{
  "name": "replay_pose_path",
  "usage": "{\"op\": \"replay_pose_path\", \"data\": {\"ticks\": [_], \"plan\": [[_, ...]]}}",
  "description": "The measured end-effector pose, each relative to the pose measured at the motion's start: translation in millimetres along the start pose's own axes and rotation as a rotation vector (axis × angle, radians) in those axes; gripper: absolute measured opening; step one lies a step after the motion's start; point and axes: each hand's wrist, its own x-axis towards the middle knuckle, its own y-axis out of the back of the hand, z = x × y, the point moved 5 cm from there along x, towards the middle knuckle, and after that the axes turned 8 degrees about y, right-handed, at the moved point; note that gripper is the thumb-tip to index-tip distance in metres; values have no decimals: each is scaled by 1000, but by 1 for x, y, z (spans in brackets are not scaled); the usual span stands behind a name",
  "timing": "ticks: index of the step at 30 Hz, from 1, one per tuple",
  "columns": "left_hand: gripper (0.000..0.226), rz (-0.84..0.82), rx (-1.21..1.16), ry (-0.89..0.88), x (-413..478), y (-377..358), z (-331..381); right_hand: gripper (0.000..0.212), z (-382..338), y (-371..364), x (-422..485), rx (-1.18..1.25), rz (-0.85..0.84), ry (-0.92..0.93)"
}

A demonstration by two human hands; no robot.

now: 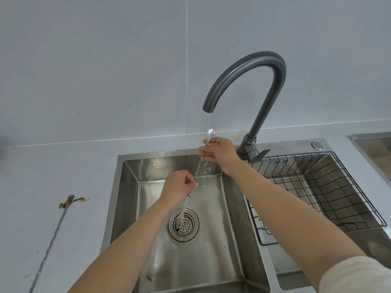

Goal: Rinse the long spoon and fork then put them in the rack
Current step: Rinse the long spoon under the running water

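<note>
A long twisted-handle spoon (198,169) is held slanted over the sink basin (213,261), its bowl up under the running stream from the dark faucet (249,66). My right hand (218,152) pinches it near the bowl. My left hand (179,187) grips the handle lower down, and the tail end reaches toward the drain strainer (183,224). The long fork (53,240) lies on the counter at the left, tines away from me, with brown residue on them. A black wire rack (330,193) sits in the right basin.
Water runs from the spout into the left basin. The faucet lever (259,155) sticks out just right of my right hand. A second sink edge (372,140) shows at the far right. The wall stands close behind the sink.
</note>
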Motion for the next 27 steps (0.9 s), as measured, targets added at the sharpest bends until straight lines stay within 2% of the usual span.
{"op": "replay_pose_path", "data": {"ticks": [2, 7, 13, 18, 21, 24, 27], "plan": [[13, -14, 2, 11, -2, -3, -5, 25, -2, 1, 1, 34, 29, 13], [20, -42, 13, 15, -9, -8, -14, 13, -6, 0, 4, 58, 47, 31], [25, -53, 16, 26, -15, -10, -23, 32, -8, -7, 1, -21, 18, 34], [22, -48, 9, 8, -15, -4, -22, 16, -7, -6, 3, 47, 10, 84], [16, -43, 13, -2, -13, -2, -19, 19, -9, -6, 3, 134, -4, 103], [20, -50, 31, -21, -13, -3, -17, 23, -13, -5, 3, 161, 13, 115], [22, -49, 37, -21, -14, -5, -17, 14, -13, -6, 3, 148, 29, 94]]}}
